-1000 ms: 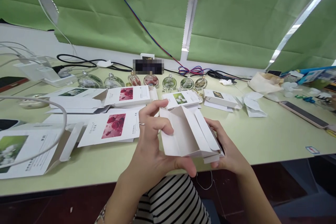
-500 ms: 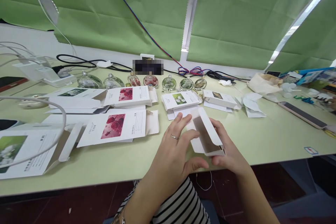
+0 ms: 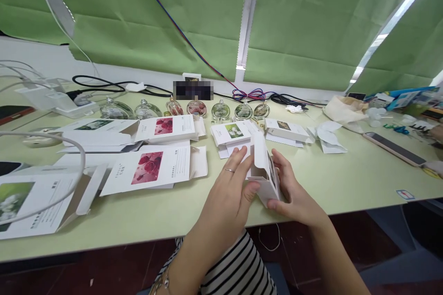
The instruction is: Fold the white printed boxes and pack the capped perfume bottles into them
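Between my two hands is a small white carton (image 3: 266, 190), held tilted above the table's front edge with its flaps raised. My left hand (image 3: 229, 183), a ring on one finger, grips its left side, thumb near the opening. On the right side, my right hand (image 3: 294, 193) has its fingers and thumb around the carton. Just behind it lies a white carton with a white-flower picture (image 3: 235, 131). To the right of that is a smaller carton with a dark picture (image 3: 285, 128). Left of my hands lies a carton with a red rose picture (image 3: 148, 168).
Several round glass bottles (image 3: 220, 109) stand in a row at the back. More cartons, one with white flowers (image 3: 15, 198), lie at left under a white cable (image 3: 82, 161). A phone (image 3: 394, 149), a cloth bag (image 3: 342, 109) and crumpled paper (image 3: 328, 137) are at right.
The carton has turned more upright and shifted slightly left, so its opening shows less. My left hand has closed in on its left side, and the right hand's fingers have moved along it.
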`<state>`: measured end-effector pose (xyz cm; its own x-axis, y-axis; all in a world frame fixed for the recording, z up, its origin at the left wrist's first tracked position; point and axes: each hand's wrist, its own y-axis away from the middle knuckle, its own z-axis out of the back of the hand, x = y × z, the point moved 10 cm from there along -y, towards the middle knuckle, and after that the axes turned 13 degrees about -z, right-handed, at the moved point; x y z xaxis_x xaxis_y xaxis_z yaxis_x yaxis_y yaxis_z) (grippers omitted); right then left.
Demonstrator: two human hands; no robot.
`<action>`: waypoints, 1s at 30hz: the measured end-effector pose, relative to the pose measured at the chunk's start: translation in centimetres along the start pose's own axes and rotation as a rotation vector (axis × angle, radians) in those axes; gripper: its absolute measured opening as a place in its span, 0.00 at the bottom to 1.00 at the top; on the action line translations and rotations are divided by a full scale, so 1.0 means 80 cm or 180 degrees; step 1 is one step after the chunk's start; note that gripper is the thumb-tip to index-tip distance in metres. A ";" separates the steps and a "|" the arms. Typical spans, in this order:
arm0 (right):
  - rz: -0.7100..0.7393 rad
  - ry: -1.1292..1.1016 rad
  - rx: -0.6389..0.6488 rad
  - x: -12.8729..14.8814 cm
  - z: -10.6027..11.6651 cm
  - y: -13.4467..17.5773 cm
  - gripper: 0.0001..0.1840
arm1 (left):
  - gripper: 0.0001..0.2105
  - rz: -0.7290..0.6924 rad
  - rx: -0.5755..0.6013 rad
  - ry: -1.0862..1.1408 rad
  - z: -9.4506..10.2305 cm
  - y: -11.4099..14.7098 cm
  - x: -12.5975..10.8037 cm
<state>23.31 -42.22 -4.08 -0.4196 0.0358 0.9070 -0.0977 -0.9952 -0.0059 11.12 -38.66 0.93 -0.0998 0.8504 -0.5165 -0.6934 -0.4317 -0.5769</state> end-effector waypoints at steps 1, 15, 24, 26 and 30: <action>-0.0056 -0.0010 -0.0058 -0.003 0.003 -0.001 0.53 | 0.21 0.0005 -0.0070 -0.0013 0.001 0.001 0.001; -0.0292 -0.0086 -0.0295 -0.006 0.007 -0.001 0.52 | 0.26 -0.0374 0.0462 -0.0416 -0.021 -0.001 -0.028; -0.0464 0.0071 -0.0455 -0.007 0.012 -0.001 0.54 | 0.26 -0.0381 0.0305 -0.0409 -0.018 -0.003 -0.021; -0.0624 0.0216 -0.0549 -0.011 0.014 0.006 0.55 | 0.26 -0.0480 0.0275 -0.0450 -0.018 -0.004 -0.027; -0.0929 0.0383 -0.0583 -0.016 0.009 0.025 0.39 | 0.29 -0.0816 0.0352 -0.0383 -0.036 -0.005 -0.052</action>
<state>24.32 -44.34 -4.91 -0.4524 0.3373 0.8256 -0.3845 -0.9090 0.1607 13.85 -42.90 1.48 0.0093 0.9598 -0.2804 -0.7797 -0.1686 -0.6030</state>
